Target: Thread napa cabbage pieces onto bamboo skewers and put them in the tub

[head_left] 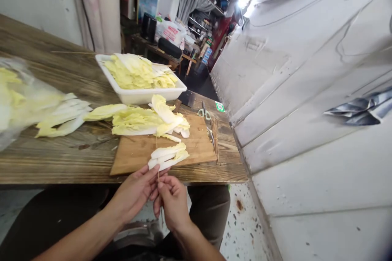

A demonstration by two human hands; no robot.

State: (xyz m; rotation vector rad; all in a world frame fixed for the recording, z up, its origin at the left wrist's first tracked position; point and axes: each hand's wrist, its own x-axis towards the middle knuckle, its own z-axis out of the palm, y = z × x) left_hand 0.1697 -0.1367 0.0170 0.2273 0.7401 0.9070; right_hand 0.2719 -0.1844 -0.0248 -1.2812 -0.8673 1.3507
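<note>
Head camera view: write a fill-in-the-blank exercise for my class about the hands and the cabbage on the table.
1. The left hand and the right hand hold a thin wooden ____ threaded through cabbage pieces.
2. Loose leaves lie partly on a wooden cutting ____.
3. The tray behind them is coloured ____.
4. Near a green sticker lies a pair of ____.
Missing words: skewer; board; white; scissors.

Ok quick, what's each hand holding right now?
Left hand: closed on the cabbage pieces.
Right hand: closed, pinching the bamboo skewer.
</note>
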